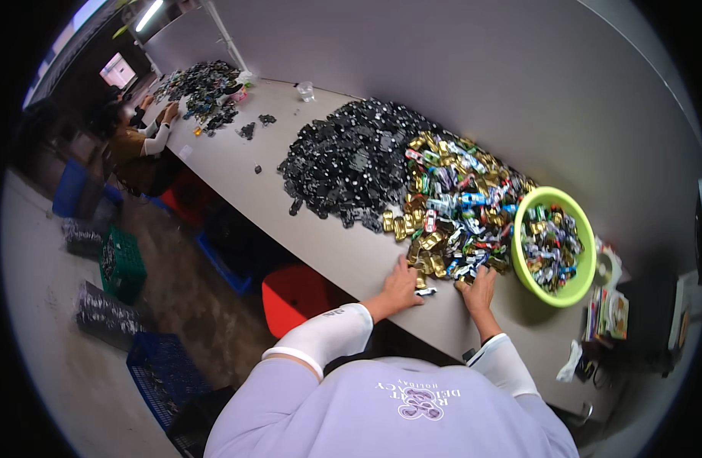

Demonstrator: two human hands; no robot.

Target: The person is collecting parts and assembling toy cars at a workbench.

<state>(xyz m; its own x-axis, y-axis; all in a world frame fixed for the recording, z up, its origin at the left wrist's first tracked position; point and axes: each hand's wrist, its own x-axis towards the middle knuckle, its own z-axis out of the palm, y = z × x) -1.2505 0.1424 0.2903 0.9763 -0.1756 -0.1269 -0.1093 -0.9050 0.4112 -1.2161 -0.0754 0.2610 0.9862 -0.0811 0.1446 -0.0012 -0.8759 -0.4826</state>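
At six o'clock of the car pile [462,200], my left hand [400,288] has its fingers spread and loose; my right hand [481,291] curls at the edge, whether gripping I can't tell. Low, gentle fingertips should part this tangle best without scattering it. Just by my left thumb lies a white car [426,291], long axis roughly nine to three, nose end unclear. From the pile, the bowl [558,300] sits at four, black parts [343,164] towards ten.

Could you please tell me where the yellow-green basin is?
In the head view, the yellow-green basin is at right, beside the colourful toy-car pile, farther right than the right hand.
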